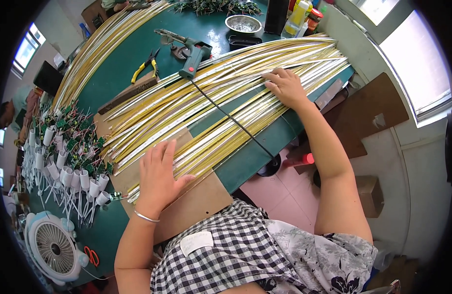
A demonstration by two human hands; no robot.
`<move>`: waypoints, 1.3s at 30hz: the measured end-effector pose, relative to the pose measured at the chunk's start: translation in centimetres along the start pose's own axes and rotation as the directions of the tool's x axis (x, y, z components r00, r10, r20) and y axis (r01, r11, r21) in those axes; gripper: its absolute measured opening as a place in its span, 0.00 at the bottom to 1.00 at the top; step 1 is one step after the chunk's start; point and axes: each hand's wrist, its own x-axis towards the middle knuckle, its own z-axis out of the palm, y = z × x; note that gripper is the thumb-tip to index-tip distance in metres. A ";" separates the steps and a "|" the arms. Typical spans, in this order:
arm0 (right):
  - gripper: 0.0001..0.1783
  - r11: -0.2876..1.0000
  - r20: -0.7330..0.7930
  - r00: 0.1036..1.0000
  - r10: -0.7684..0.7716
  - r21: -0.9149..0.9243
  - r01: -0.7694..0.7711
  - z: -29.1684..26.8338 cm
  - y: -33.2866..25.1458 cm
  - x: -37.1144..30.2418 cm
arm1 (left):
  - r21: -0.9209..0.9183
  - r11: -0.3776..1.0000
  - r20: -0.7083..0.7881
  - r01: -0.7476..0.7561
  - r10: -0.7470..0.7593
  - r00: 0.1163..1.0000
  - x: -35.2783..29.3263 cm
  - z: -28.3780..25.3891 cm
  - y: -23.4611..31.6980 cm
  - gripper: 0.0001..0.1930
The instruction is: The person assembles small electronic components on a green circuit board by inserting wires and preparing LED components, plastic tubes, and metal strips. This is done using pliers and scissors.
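Note:
A broad bundle of long, thin yellow and white strips (226,128) lies slantwise across the green table. My left hand (157,172) rests on the near left end of the bundle, its fingers stretched and the thumb spread out. Toward the far right end, my right hand (286,88) lies over the strips with its fingers apart and slightly bent. Neither hand is seen gripping a strip. Under the left end is a brown board (196,201). A black cord (231,117) runs over the strips from a green pistol-shaped tool (192,56).
Yellow-handled pliers (145,66) lie behind the strips, near a metal bowl (243,24). Circuit boards with white cylinders (67,176) are heaped at left, above a fan (54,249) and red-handled scissors (92,256). Another strip bundle (96,54) curves along the far left.

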 end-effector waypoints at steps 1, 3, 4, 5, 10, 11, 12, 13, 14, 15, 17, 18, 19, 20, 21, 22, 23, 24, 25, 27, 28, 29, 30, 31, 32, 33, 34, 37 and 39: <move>0.19 0.990 -0.008 0.999 -0.045 -0.135 0.044 0.0 -0.1 -0.2 | 0.082 0.996 -0.027 -0.036 0.038 0.999 0.1 0.0 -0.3 0.36; 0.19 0.997 0.039 0.999 -0.008 -0.080 0.011 0.0 0.4 -0.2 | 0.164 0.984 -0.049 -0.073 0.082 0.995 0.5 -0.1 -1.4 0.37; 0.19 0.990 -0.036 0.997 -0.068 -0.129 0.063 0.1 0.6 -0.2 | 0.194 0.981 -0.090 -0.020 0.038 0.995 0.9 0.0 -2.5 0.36; 0.19 0.977 -0.108 0.985 -0.132 -0.183 0.110 0.2 0.8 -0.3 | 0.222 0.975 -0.132 0.033 -0.003 0.991 1.3 0.2 -3.6 0.35; 0.20 0.999 -0.058 0.998 0.010 0.033 -0.008 0.7 0.3 1.0 | 0.083 0.992 -0.066 0.099 -0.094 0.993 2.5 0.8 -5.2 0.27; 0.20 0.999 -0.058 0.998 0.007 0.036 -0.005 0.7 0.2 1.3 | 0.086 0.991 -0.067 0.102 -0.097 0.993 2.6 1.1 -5.3 0.27; 0.21 1.000 -0.010 1.000 0.005 -0.022 -0.005 0.5 -0.1 1.8 | 0.010 0.990 -0.076 0.139 -0.138 0.988 2.8 1.3 -5.2 0.25; 0.21 0.997 0.039 0.999 0.004 -0.080 -0.001 0.4 -0.5 2.2 | -0.065 0.982 -0.081 0.176 -0.181 0.980 2.9 1.4 -5.1 0.23; 0.21 0.995 0.045 0.998 0.038 -0.089 -0.034 0.5 -1.1 2.4 | -0.065 0.981 -0.083 0.181 -0.186 0.979 2.6 1.2 -5.1 0.23; 0.21 0.995 0.047 0.998 0.040 -0.095 -0.035 0.4 -0.6 2.0 | -0.077 0.984 -0.031 0.163 -0.165 0.986 2.7 1.0 -4.8 0.22; 0.21 0.993 -0.020 0.997 -0.073 -0.096 0.071 0.1 1.1 0.8 | -0.095 0.985 0.021 0.144 -0.143 0.989 2.3 0.6 -3.9 0.20; 0.20 0.984 -0.042 0.990 -0.137 -0.118 0.132 -0.3 1.2 -0.1 | -0.057 0.998 -0.004 0.036 -0.036 0.999 1.5 0.0 -2.7 0.19; 0.20 0.984 -0.039 0.989 -0.139 -0.114 0.134 -0.3 1.5 -0.6 | -0.011 0.997 -0.029 -0.072 0.072 0.997 0.7 -0.5 -1.9 0.18; 0.20 0.993 -0.037 0.992 -0.117 -0.035 0.115 -0.1 2.0 -1.1 | -0.065 0.995 0.003 -0.075 0.076 0.997 0.2 -0.6 -1.7 0.20; 0.20 0.994 -0.033 0.995 -0.095 0.041 0.096 -0.2 2.4 -1.6 | -0.067 0.995 0.004 -0.072 0.073 0.997 0.1 -0.4 -1.6 0.20; 0.20 0.996 0.052 0.997 -0.049 0.072 0.045 -0.5 3.1 -1.1 | -0.056 0.996 -0.085 -0.064 0.059 0.995 0.2 -0.1 -1.5 0.22; 0.20 0.996 0.054 0.997 -0.047 0.072 0.043 -0.2 3.4 -1.2 | -0.047 0.997 -0.174 -0.057 0.048 0.984 0.4 0.1 -1.3 0.23; 0.20 0.989 0.046 0.998 0.043 0.140 -0.049 -0.4 2.1 -0.5 | 0.072 0.997 -0.171 -0.032 0.044 0.984 1.1 -0.2 -1.2 0.27; 0.21 0.969 0.038 0.990 0.133 0.206 -0.138 -0.6 0.9 0.0 | 0.074 0.997 -0.171 -0.029 0.042 0.984 1.8 -0.3 -1.4 0.27; 0.19 0.989 0.049 0.997 0.055 0.133 -0.061 -0.5 0.1 0.3 | -0.006 0.993 -0.048 -0.114 0.113 0.992 3.2 -0.1 -2.1 0.28; 0.19 0.999 0.033 0.999 -0.036 0.001 0.036 -0.5 -0.4 0.2 | -0.003 0.994 -0.050 -0.106 0.106 0.993 3.6 0.2 -2.1 0.28; 0.18 0.983 0.029 0.991 -0.128 -0.131 0.131 -0.4 -0.9 -0.1 | 0.012 0.994 -0.031 -0.108 0.108 0.994 4.0 0.6 -1.9 0.28; 0.17 0.935 -0.151 0.930 -0.334 -0.174 0.307 -0.3 -1.2 -0.3 | 0.028 0.994 -0.010 -0.109 0.109 0.994 4.4 0.8 -1.6 0.28; 0.17 0.934 -0.149 0.929 -0.340 -0.166 0.315 -0.3 -1.4 -0.5 | 0.032 0.995 -0.008 -0.098 0.099 0.995 4.7 0.8 -1.3 0.28; 0.17 0.958 -0.054 0.957 -0.286 -0.048 0.284 -0.3 -1.6 -0.7 | 0.019 0.992 -0.072 -0.128 0.129 0.989 5.2 0.7 -1.0 0.28; 0.19 0.971 0.049 0.971 -0.234 0.063 0.231 -0.6 -1.8 -1.0 | 0.007 0.986 -0.134 -0.165 0.165 0.977 5.6 0.6 -0.8 0.28; 0.21 0.967 0.056 0.967 -0.248 0.069 0.244 -0.3 -1.1 -0.8 | -0.013 0.981 -0.146 -0.191 0.187 0.971 6.2 0.9 -0.8 0.27; 0.20 0.962 0.054 0.961 -0.270 0.057 0.267 -0.1 -0.9 -1.0 | 0.016 0.980 -0.089 -0.196 0.197 0.976 7.5 1.8 -0.3 0.23; 0.19 0.960 0.055 0.960 -0.273 0.072 0.269 -0.1 -0.5 -0.9 | 0.011 0.979 -0.071 -0.204 0.204 0.976 7.2 1.2 0.5 0.20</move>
